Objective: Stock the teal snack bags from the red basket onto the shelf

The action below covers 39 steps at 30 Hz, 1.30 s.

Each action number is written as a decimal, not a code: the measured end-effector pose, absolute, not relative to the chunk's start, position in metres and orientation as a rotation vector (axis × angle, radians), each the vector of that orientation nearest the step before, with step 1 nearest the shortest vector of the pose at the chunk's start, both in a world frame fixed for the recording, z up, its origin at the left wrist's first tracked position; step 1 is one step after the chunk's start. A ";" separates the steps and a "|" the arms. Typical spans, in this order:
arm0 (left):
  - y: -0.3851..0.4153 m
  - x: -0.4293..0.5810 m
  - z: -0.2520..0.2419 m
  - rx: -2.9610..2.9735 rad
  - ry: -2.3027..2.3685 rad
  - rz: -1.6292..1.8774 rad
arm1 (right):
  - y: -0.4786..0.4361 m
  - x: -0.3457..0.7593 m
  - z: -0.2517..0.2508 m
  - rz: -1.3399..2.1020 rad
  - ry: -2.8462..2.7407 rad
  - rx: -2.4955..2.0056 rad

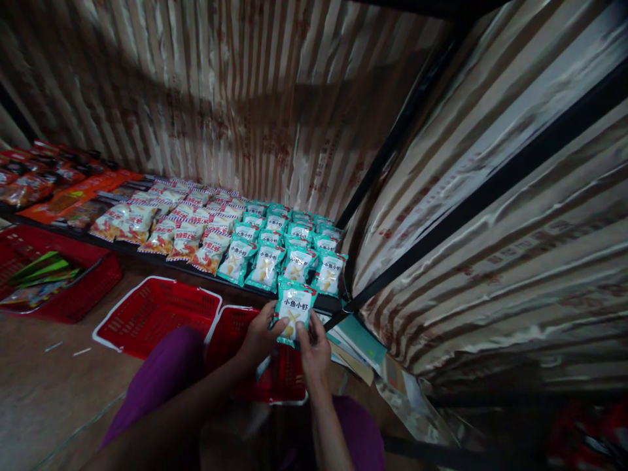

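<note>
Between my two hands I hold a teal and white snack bag (295, 306) upright, its printed front facing me. My left hand (262, 333) grips its left side, thumb across the front. On the right side, my right hand (313, 343) pinches the lower edge in the same way. The bag is just in front of the shelf edge, above a red basket (289, 386). Behind it, rows of matching teal bags (267, 261) lean on the shelf. Left of those stand white and orange snack bags (189, 235) in rows.
A second red basket (157, 314) sits on the floor to the left; a third basket (93, 288) holds green packets (44, 268). Orange packages (69, 199) lie at the shelf's far left. A black diagonal bar (441, 229) and striped curtain (515, 261) bound the right. Flattened cardboard (360, 347) lies below.
</note>
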<state>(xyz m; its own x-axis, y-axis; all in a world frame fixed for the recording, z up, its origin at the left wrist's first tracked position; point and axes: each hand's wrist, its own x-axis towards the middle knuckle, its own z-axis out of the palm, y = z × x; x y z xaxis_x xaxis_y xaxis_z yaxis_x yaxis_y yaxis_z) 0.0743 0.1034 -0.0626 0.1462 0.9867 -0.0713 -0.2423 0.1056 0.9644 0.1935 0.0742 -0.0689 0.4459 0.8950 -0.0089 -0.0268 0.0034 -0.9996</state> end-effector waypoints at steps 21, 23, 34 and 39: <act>0.179 0.090 -0.056 1.570 1.317 1.226 | 0.155 0.211 -0.066 0.389 -1.198 -1.467; 0.180 0.090 -0.058 1.664 1.327 1.210 | 0.157 0.209 -0.068 0.391 -1.195 -1.480; 0.187 0.092 -0.071 1.891 1.448 1.174 | 0.163 0.213 -0.074 0.442 -1.169 -1.564; 0.187 0.096 -0.072 1.944 1.471 1.156 | 0.165 0.214 -0.075 0.529 -1.128 -1.594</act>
<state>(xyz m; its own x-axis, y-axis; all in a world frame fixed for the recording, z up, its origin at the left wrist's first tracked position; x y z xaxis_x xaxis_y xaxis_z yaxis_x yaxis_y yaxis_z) 0.0962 0.1868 -0.0718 0.0848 0.9316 0.3534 0.5639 -0.3372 0.7538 0.2144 0.1652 -0.0748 0.4553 0.8664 0.2052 0.3959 0.0095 -0.9182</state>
